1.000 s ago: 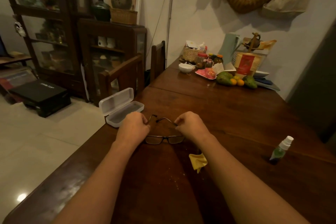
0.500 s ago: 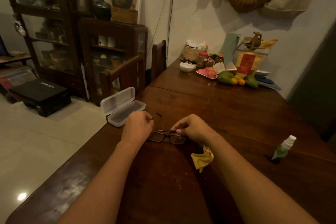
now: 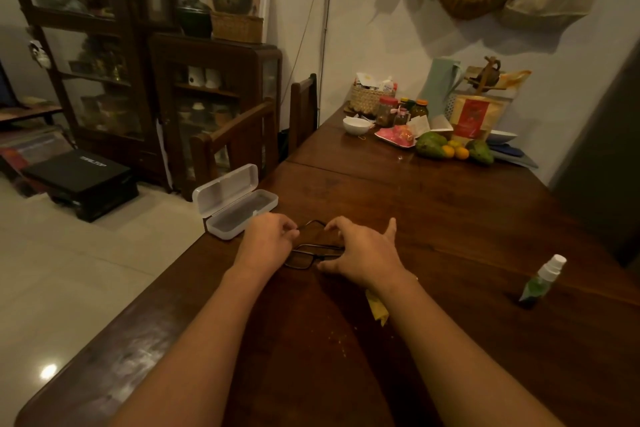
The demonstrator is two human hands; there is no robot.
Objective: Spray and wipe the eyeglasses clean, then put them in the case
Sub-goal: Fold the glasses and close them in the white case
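We show a dark, glossy wooden desk (image 3: 450,218) with visible grain and a seam across its width. The eyeglasses (image 3: 304,258) have a thin dark wire-like frame with rectangular lenses. They sit low over the desk between the two hands, and one slender temple loops out toward the far side. We cannot tell whether the frame rests on the wood.

The left hand (image 3: 268,243) is curled, its fingertips pinching the temple at the left end of the frame. The right hand (image 3: 363,253) is spread and loosely arched over the right end of the frame, with the little finger raised and the thumb low beside the lens. It covers that end, so we cannot tell whether it touches the frame.

The case (image 3: 235,206) is a rounded oblong of translucent white plastic. Its hinged lid stands open, and it lies at the left edge of the desk, just beyond the left hand.

A crumpled yellow cloth (image 3: 377,308) lies partly hidden beneath the right wrist. A small spray bottle (image 3: 543,279), with a green body and a white nozzle, stands well apart to the right.
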